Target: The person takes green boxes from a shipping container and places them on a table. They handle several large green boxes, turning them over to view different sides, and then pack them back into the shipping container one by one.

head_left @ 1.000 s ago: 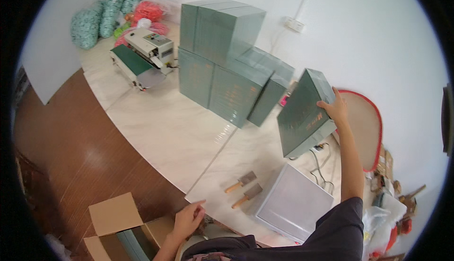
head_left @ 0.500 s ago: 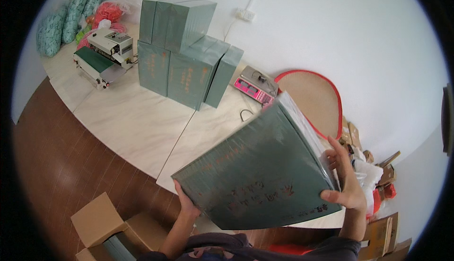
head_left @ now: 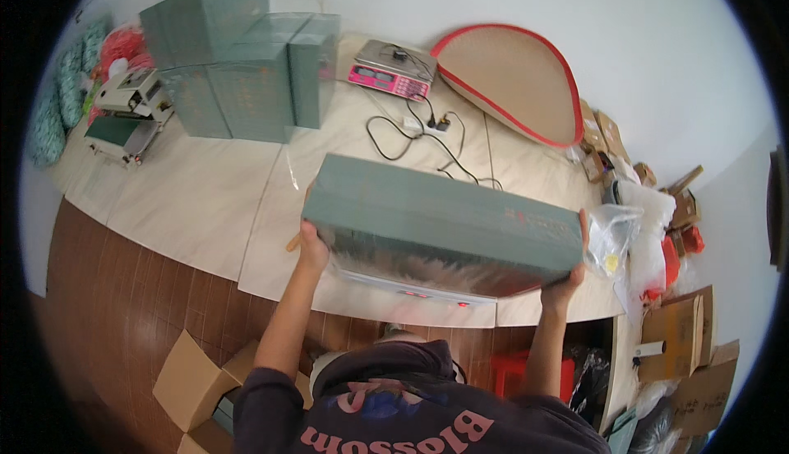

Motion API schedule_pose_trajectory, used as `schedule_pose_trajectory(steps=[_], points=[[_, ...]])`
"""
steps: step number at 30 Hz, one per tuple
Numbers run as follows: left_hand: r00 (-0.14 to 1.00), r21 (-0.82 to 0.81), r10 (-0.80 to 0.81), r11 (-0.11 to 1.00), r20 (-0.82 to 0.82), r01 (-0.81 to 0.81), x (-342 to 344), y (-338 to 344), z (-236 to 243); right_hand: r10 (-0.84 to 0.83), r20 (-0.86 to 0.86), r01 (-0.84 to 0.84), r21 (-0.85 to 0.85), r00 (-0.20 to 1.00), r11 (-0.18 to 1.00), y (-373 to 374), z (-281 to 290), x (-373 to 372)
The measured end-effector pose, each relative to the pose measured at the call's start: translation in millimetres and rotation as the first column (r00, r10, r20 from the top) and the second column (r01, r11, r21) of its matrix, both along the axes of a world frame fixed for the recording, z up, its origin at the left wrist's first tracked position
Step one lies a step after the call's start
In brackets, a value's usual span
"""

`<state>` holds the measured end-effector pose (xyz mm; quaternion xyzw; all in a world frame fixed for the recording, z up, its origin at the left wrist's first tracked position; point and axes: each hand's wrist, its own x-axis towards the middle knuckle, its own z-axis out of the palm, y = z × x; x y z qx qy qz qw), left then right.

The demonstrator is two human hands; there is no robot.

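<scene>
A thick green book wrapped in clear plastic is held level above the near part of the table, its long narrow side turned up. My left hand grips its left end and my right hand its right end. The fingers of both hands are partly hidden by the book. Under its lower edge shows a white device with small red lit displays, mostly covered. At the back left, similar green books stand in a stack, with more piled on top.
A pink-fronted scale, black cables and a red-rimmed woven tray lie along the wall. The sealing machine is at far left. An open cardboard box stands on the floor; plastic bags are at right.
The book was tilted with its broad cover showing; it is now turned level, narrow side up. My right hand has gone from its upper right edge to its right end. The view has swung right.
</scene>
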<state>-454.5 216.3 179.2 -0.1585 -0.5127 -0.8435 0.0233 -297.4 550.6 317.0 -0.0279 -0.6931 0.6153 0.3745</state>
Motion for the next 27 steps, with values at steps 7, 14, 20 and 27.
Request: schedule_pose_trajectory(steps=[7, 14, 20, 27], points=[[0.978, -0.155, 0.061, 0.984, -0.197, -0.092, -55.9, 88.0, 13.9, -0.077, -0.045, 0.072, -0.096, 0.996, 0.993, 82.1, -80.1, -34.3], [0.979, -0.244, 0.121, 0.956, -0.164, -0.159, -66.3, 103.7, 21.1, -0.043, 0.017, 0.045, -0.130, 0.999, 0.991, 96.1, -110.6, -59.5], [0.992, -0.291, 0.122, 0.948, -0.036, -0.128, -55.5, 109.9, 37.9, -0.021, 0.049, 0.029, -0.171, 0.999, 0.985, 98.9, -112.4, -58.3], [0.984, -0.269, 0.177, 0.948, 0.000, -0.170, -55.5, 113.3, 34.4, -0.022, 0.055, 0.030, -0.167, 0.998, 0.986, 102.2, -117.6, -60.1]])
